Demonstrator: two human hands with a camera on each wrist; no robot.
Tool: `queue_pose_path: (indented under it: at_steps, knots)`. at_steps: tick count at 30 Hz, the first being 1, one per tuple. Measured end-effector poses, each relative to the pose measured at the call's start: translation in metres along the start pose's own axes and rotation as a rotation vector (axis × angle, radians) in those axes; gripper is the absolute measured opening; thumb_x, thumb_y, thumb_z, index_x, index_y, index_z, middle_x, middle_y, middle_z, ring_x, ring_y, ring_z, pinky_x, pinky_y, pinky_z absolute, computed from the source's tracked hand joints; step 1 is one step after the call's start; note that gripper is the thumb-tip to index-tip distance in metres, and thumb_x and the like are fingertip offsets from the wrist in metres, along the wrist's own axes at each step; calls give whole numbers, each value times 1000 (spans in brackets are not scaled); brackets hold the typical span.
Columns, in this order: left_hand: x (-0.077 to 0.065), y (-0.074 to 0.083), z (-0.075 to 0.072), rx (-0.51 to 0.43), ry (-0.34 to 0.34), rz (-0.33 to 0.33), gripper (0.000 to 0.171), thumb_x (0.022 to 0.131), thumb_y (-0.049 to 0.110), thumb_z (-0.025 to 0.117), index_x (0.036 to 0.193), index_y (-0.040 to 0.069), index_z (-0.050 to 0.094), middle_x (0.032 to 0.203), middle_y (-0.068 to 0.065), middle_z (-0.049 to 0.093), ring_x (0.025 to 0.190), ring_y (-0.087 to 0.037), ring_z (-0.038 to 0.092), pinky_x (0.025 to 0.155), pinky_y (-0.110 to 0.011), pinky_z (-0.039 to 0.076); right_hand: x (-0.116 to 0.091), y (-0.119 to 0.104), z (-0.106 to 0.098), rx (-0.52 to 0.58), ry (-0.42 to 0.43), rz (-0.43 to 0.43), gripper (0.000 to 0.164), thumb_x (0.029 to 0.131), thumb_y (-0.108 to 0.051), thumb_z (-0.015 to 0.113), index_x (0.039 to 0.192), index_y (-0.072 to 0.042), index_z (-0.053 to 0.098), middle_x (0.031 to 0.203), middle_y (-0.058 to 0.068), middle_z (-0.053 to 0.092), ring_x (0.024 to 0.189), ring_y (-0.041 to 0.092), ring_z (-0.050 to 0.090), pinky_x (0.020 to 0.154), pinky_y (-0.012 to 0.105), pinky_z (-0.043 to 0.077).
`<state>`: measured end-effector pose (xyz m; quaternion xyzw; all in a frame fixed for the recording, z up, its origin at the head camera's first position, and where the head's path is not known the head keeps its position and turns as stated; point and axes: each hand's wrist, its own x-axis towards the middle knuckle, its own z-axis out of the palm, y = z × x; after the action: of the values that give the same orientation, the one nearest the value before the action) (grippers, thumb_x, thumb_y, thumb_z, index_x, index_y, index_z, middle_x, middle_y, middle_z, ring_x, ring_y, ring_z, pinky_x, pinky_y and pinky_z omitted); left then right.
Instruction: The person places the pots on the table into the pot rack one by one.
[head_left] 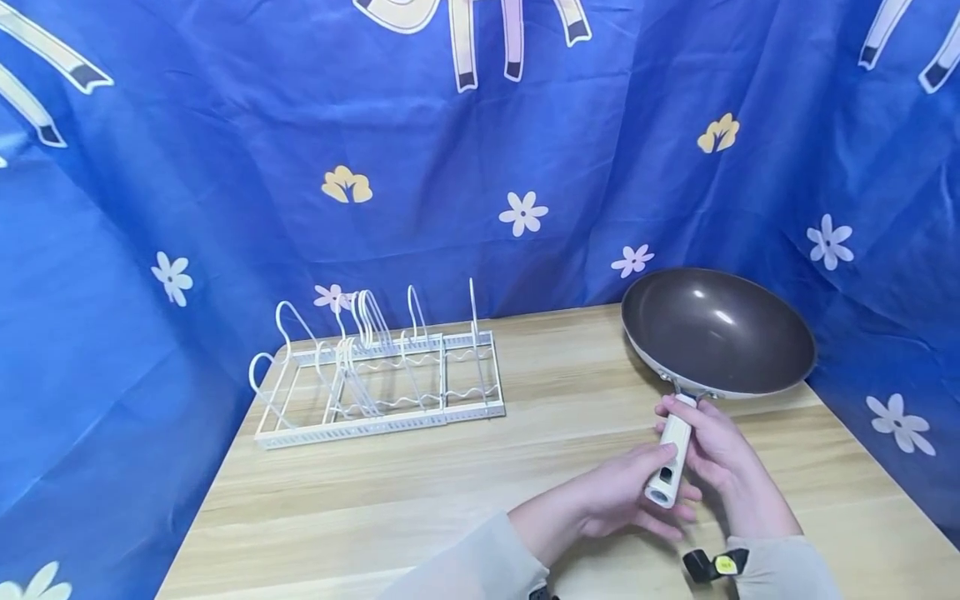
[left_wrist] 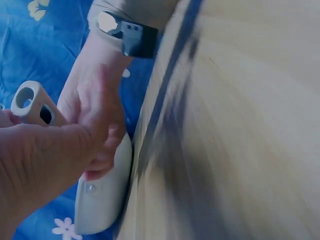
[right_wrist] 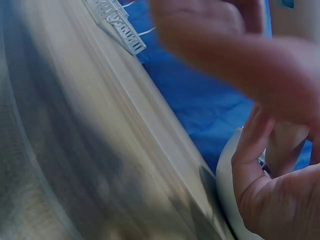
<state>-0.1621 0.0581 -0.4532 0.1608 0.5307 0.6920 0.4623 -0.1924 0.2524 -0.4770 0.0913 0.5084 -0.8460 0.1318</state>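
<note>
A wok [head_left: 716, 329] with a dark inside, a pale outside and a white handle [head_left: 678, 437] is at the right of the table, its handle pointing toward me. My right hand [head_left: 723, 454] grips the handle close to the pan. At the handle's free end is my left hand [head_left: 618, 492], its thumb on top and its fingers underneath. In the left wrist view the handle's hollow end [left_wrist: 32, 102] pokes out above the left thumb, and the pale side of the wok [left_wrist: 102, 197] shows below the right hand [left_wrist: 87, 100]. Whether the wok touches the table I cannot tell.
A white wire pan rack [head_left: 405, 417] with several upright loops stands at the left back of the wooden table [head_left: 525, 467]. A blue patterned cloth [head_left: 450, 167] hangs behind the table and at both sides, close to the wok's far rim.
</note>
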Motion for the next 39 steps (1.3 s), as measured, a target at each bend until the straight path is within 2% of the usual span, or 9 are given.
queue_pose_path:
  at_steps: [3, 5, 9, 14, 20, 24, 29, 33, 39]
  knots:
    - [11, 3, 3, -131, -29, -19, 42, 105, 40, 44, 136, 12, 49, 104, -3, 70, 93, -28, 73, 85, -42, 63, 0, -1, 0, 10, -46, 7, 8, 104, -20, 54, 110, -15, 53, 94, -7, 69, 78, 10, 68, 69, 22, 60]
    - [17, 2, 3, -214, -36, -29, 35, 103, 28, 48, 131, 8, 52, 96, 3, 67, 80, -7, 68, 78, -29, 63, 0, -2, 0, -2, -68, 20, 7, 105, -21, 53, 107, -16, 57, 92, -8, 69, 78, 9, 68, 66, 22, 59]
    - [22, -1, 4, -303, -26, -37, 20, 100, 14, 53, 119, 8, 53, 90, 5, 63, 69, -2, 62, 63, -13, 57, 1, -5, 3, -52, -36, 47, 12, 104, -23, 55, 108, -12, 51, 88, -7, 67, 76, 8, 66, 67, 21, 58]
    - [19, -2, 0, -344, -45, -23, 15, 96, 7, 54, 109, 13, 54, 86, 5, 59, 67, 0, 57, 60, -10, 52, 3, -11, 9, -200, 59, 84, 45, 100, -30, 61, 122, -7, 29, 87, -2, 63, 74, 8, 66, 69, 23, 61]
    - [14, -2, -5, -330, -52, -16, 22, 95, 5, 55, 116, 14, 58, 88, 4, 59, 69, 0, 58, 62, -12, 54, 6, -18, 17, -356, 122, 86, 77, 96, -38, 67, 137, 2, 16, 85, 0, 64, 72, 9, 68, 58, 21, 58]
    - [14, 0, -5, -290, -42, -30, 26, 95, 4, 56, 120, 12, 59, 88, 4, 59, 70, -1, 58, 62, -13, 54, 6, -18, 17, -406, 125, 67, 74, 96, -35, 66, 136, 5, 18, 83, 0, 65, 70, 9, 69, 55, 20, 57]
    - [15, -3, -5, -256, -52, -37, 28, 96, 1, 54, 121, 13, 55, 90, 4, 60, 72, -3, 58, 62, -15, 55, 6, -15, 15, -394, 131, 62, 57, 96, -23, 65, 128, -1, 23, 87, 3, 63, 72, 10, 69, 63, 23, 61]
    - [15, -6, -6, -240, -46, -39, 31, 96, 2, 54, 126, 10, 54, 91, 3, 60, 72, -3, 59, 62, -15, 56, 6, -13, 13, -362, 139, 57, 52, 95, -17, 64, 125, -2, 24, 88, 5, 63, 73, 11, 68, 67, 24, 62]
    - [15, -8, -6, -213, -44, -44, 28, 93, 0, 55, 118, 14, 55, 89, 3, 60, 72, -4, 59, 60, -15, 56, 3, -11, 12, -342, 132, 49, 50, 95, -13, 62, 124, -2, 23, 91, 6, 62, 74, 11, 68, 68, 24, 62]
